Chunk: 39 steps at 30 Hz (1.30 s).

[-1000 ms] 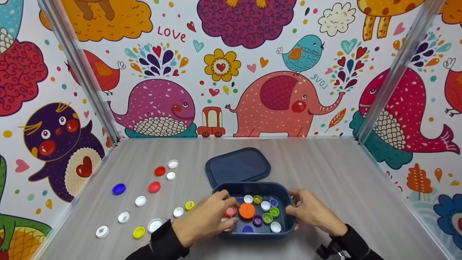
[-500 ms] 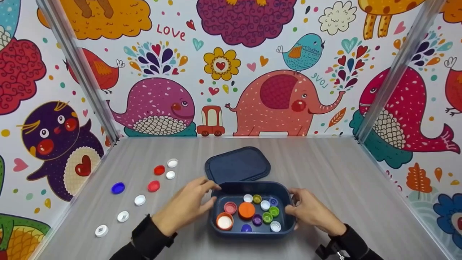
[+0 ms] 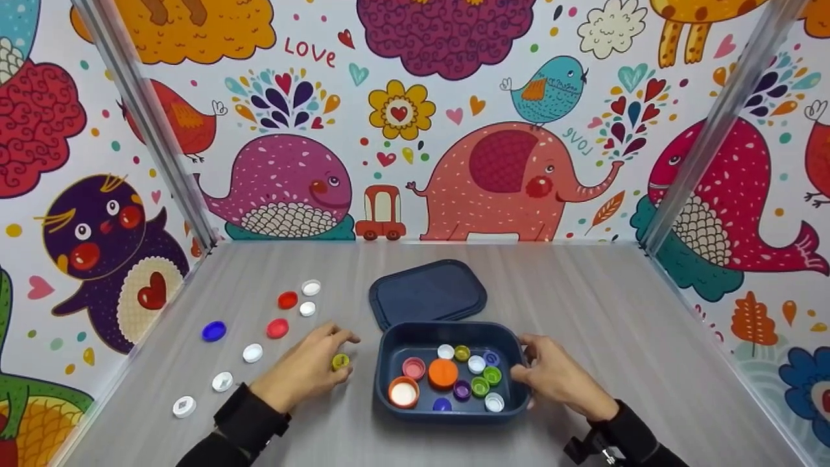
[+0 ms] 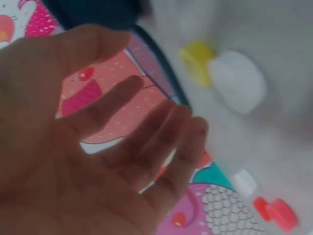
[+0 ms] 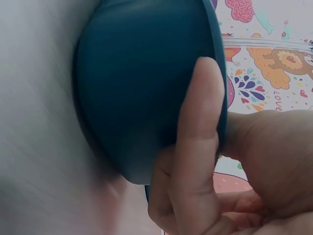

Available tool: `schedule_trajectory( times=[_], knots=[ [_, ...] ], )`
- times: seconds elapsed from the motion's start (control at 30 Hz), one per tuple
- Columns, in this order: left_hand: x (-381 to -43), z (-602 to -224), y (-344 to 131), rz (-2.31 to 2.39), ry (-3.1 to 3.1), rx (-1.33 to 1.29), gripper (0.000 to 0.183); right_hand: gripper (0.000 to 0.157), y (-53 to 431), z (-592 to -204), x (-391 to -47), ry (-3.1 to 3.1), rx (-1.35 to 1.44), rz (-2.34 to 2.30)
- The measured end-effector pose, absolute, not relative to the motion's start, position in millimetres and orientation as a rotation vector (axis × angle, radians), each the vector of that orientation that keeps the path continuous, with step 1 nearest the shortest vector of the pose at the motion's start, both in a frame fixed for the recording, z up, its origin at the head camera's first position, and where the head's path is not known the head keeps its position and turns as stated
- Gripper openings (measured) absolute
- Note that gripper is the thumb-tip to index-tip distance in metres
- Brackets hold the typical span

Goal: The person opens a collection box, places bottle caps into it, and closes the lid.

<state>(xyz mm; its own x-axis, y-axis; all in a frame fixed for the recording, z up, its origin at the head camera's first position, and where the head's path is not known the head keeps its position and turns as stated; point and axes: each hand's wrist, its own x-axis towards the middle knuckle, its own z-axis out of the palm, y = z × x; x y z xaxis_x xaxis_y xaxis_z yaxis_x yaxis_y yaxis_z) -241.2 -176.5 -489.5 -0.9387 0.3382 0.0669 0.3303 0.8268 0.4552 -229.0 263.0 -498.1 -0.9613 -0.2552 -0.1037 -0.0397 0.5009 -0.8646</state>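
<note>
A navy plastic box [image 3: 454, 418] holds several bottle caps, among them an orange cap [image 3: 443, 373], a pink one [image 3: 414, 369] and a purple one [image 3: 462, 389]. My right hand [image 3: 561, 376] grips the box's right wall, thumb over the rim and fingers along the outside [image 5: 200, 112]. To the left of the box, my left hand [image 3: 305, 363] is low over the table with fingers spread around a yellow cap [image 3: 340, 361]. The left wrist view shows its palm with nothing gripped, the yellow cap [image 4: 196, 62] and a white cap [image 4: 239, 82] beyond the fingertips.
Behind the box lies its navy lid [image 3: 428, 295]. Loose caps are scattered at left: a blue one [image 3: 214, 331], red ones [image 3: 287, 299] and several white ones [image 3: 253, 353]. My left hand and sleeve [image 3: 240, 421] hide part of the table. Cartoon-printed panels [image 3: 389, 162] wall the table.
The left hand let go of an orange-rimmed cap in the box's front left corner, then moved left out of the box to the yellow cap. The right hand keeps its grip on the rim.
</note>
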Motion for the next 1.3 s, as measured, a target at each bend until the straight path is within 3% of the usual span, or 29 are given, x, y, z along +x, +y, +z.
schedule_trajectory(
  times=[0.4,0.67,1.3],
  knots=[
    [-248.9,-505.0,-187.8,0.788,2.976,0.874,0.029,0.044,257.8,-499.1,-228.9,2.536,-0.268,-1.491],
    [-252.1,-507.1,-184.0,0.754,2.980,0.838,0.017,0.044,253.9,-499.4,-227.2,2.552,-0.230,-1.500],
    [-247.1,-474.6,-147.5,0.840,3.005,0.650,0.021,0.045,255.7,-499.2,-225.3,2.738,-0.220,-1.356]
  ],
)
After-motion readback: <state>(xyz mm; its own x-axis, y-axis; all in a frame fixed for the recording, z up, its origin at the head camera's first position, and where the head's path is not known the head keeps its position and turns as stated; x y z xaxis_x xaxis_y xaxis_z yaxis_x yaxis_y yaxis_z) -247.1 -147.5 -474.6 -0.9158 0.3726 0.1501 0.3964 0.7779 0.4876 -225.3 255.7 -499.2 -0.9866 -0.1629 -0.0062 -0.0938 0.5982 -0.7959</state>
